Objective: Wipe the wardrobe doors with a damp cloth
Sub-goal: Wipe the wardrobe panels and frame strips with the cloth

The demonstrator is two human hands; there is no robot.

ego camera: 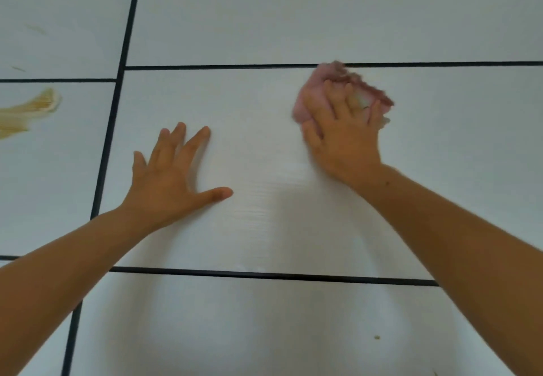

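Observation:
A white wardrobe door panel (264, 146) with thin black gaps around it fills the view. My right hand (343, 134) presses a crumpled pink cloth (323, 81) flat against the panel near its upper edge, fingers spread over it; the cloth is blurred. My left hand (173, 175) rests flat on the same panel, lower and to the left, fingers spread and holding nothing.
A yellowish-brown smear (32, 108) marks the neighbouring panel at the left. Fainter streaks (35, 28) show on the panel above it. A small speck (377, 337) sits on the lower panel. A black vertical gap (111, 128) separates the left door from the middle one.

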